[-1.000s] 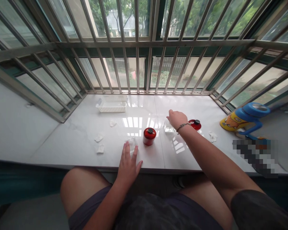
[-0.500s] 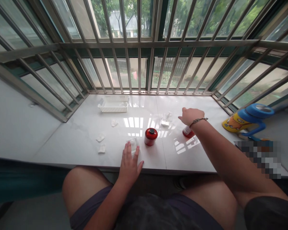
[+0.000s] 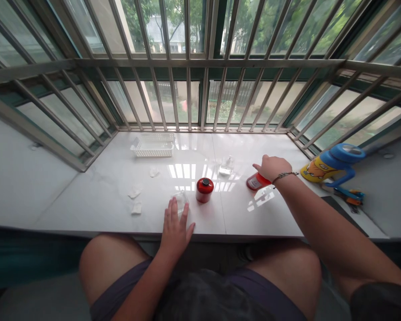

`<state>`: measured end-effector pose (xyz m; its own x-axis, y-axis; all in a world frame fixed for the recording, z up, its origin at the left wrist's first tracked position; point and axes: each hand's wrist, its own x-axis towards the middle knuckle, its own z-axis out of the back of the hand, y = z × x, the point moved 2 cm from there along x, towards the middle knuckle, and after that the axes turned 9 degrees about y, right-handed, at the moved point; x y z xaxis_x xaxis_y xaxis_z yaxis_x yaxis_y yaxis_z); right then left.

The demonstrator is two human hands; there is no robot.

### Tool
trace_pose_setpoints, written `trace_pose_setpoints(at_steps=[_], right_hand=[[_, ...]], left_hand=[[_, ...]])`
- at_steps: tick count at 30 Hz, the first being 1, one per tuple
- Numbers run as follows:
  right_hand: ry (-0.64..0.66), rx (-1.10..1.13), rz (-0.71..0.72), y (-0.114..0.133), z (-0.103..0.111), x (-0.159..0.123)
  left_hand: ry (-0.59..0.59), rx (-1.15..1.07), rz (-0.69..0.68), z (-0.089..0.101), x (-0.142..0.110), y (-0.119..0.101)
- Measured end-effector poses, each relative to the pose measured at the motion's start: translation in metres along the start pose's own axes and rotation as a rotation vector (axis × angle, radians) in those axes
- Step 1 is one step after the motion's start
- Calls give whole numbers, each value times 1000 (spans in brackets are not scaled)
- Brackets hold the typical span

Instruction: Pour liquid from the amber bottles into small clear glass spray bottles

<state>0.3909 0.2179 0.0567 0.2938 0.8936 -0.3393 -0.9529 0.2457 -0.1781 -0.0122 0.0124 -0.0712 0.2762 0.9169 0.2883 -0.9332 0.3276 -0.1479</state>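
The labelled red bottle (image 3: 256, 182) shows just left of the right hand (image 3: 274, 167), partly covered by it; I cannot tell whether the hidden fingers grip. Probably smooth, rigid and breakable, it suits a hold round its sides. The left hand (image 3: 176, 225) lies spread, fingertips at a clear container (image 3: 183, 198)

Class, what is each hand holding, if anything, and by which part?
The right hand holds the labelled red bottle, tilted, apparently by its upper end; the exact finger placement is hidden. The left hand appears only to touch the clear container.
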Motion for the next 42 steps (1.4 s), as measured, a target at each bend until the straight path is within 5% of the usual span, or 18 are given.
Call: trace_pose_setpoints(at_steps=[11, 23, 28, 33, 37, 42], right_hand=[[120, 52, 237, 2, -16, 15], [-179, 98, 202, 28, 9, 30], [-586, 391, 572, 62, 9, -30], [-294, 768, 894, 136, -26, -97], [-96, 961, 830, 177, -64, -119], [-24, 1171, 845, 185, -97, -144]], left_hand=[[-22, -32, 6, 1, 0, -2], [-17, -74, -15, 4, -2, 12], [-26, -96, -33, 8, 0, 17], [-130, -184, -57, 21, 2, 9], [-255, -297, -125, 40, 5, -9], [-161, -451, -193, 51, 27, -31]])
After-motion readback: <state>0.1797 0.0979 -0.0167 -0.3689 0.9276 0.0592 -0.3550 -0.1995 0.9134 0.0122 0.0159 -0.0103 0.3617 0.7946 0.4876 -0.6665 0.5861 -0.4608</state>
